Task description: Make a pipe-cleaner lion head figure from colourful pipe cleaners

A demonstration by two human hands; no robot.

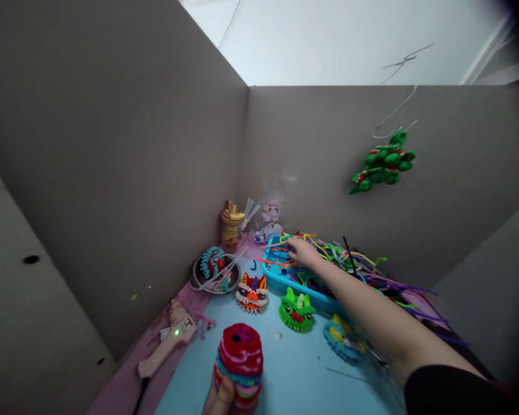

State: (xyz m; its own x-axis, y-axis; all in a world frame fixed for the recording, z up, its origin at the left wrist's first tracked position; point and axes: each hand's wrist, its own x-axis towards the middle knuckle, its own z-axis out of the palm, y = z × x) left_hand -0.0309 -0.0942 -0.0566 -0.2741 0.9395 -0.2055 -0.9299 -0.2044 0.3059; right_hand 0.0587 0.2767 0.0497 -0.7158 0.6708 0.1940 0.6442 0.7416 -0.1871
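Red-banded fuzzy cylinder is being held roughly upright at the light-blue tabletop's near edge, left hand gripping its side, presumably for steadiness; right hand is hovering by the blue plastic tray's far edge, finger closure indeterminable.

Attire: black sleeve on right arm
The sleeve appears plain and ends in a curved edge, leaving the forearm and right hand bare; the left hand, partly visible, is likewise bare.
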